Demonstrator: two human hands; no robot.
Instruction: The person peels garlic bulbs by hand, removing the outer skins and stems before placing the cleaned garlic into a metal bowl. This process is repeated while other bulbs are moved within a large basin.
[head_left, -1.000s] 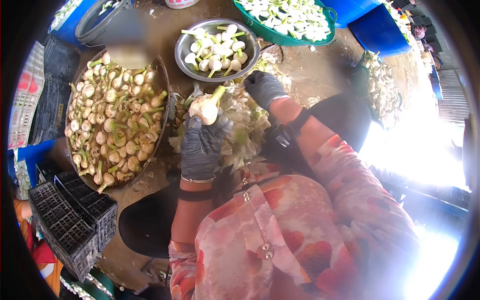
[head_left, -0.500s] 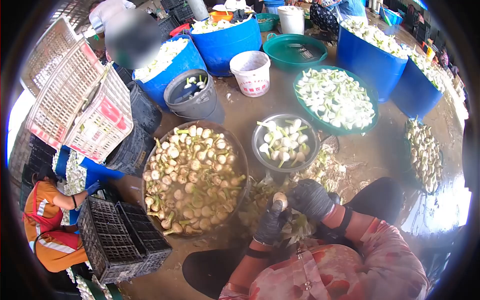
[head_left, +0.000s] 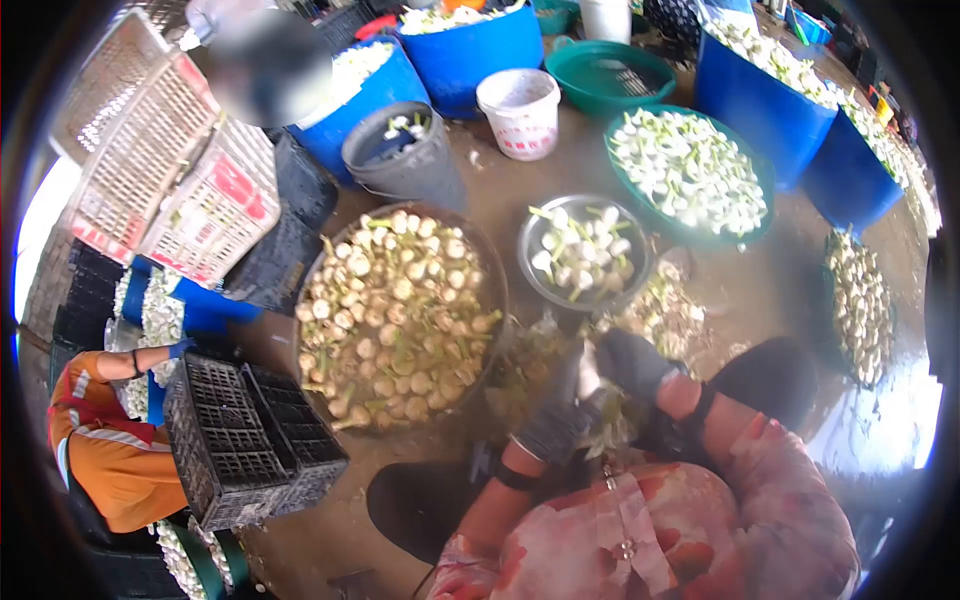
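The left hand (head_left: 552, 428), in a dark glove, grips a small white garlic bulb (head_left: 588, 381) on the near side of a round metal bowl (head_left: 523, 256). The right hand (head_left: 629, 363) touches the bulb, but its grip is too blurry to tell.

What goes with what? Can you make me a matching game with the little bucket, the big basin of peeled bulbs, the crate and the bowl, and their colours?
Things:
1. bucket
2. basin
3. crate
4. bowl

Colours:
a. black
b. green
c. white
d. shiny metal

Right pairs: 1-c, 2-b, 3-a, 4-d.
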